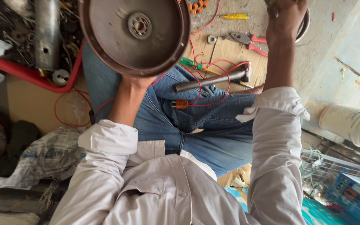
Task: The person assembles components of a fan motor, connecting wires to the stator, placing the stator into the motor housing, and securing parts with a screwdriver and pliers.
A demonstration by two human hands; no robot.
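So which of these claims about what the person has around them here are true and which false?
1. The left hand holds a round brown metal cover from below. True.
2. A hammer lies across the lap. True.
3. The pliers have blue handles. False: they are red.
4. The wires on the jeans are green. False: they are red.
5. The right hand rests on the lap. False: it is raised, its grip cut off by the frame edge.

Cardboard sheet (230,52) on the floor; red-handled pliers (251,41), yellow screwdriver (233,16), perhaps a washer (211,39).
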